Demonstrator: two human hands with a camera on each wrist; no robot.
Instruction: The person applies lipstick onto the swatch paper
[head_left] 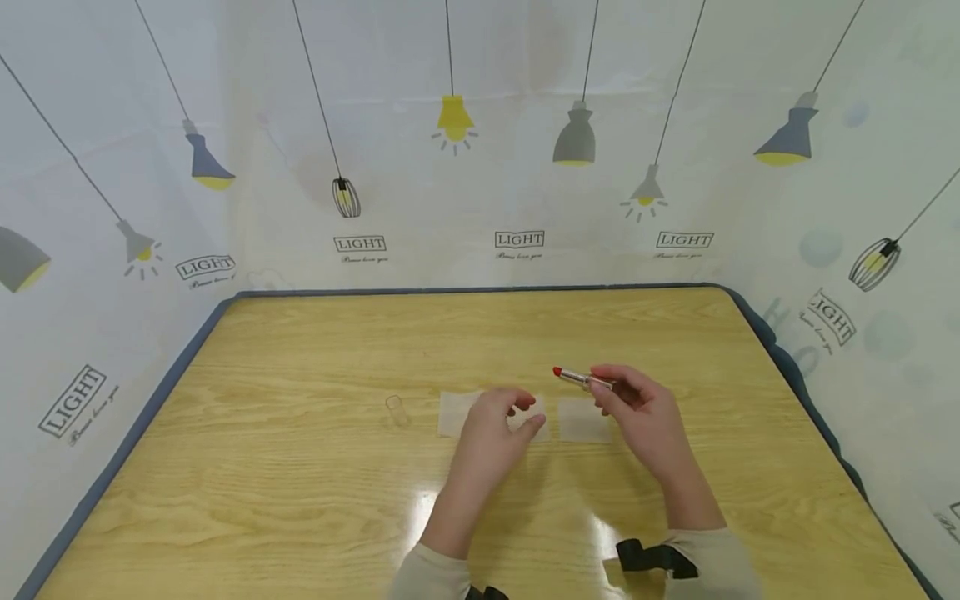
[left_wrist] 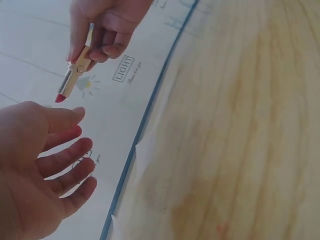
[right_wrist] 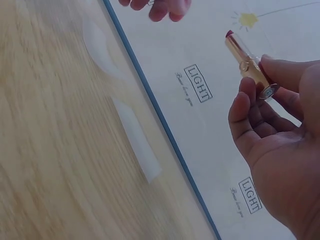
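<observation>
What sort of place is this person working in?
Probably a screened-off tabletop booth, perhaps for filming, though I can't be sure. A pale backdrop printed with hanging lamps and "LIGHT" borders the wood-grain table on three sides, and a black strap crosses the right sleeve.

OK, we're counting one left hand (head_left: 491, 433) and one right hand (head_left: 651, 425); one lipstick (head_left: 573, 377); one clear cap (head_left: 397, 411) over left; at least two white sheets (head_left: 585, 419), one partly hidden; one table (head_left: 285, 483); nine printed lamps (head_left: 453, 119)
</observation>
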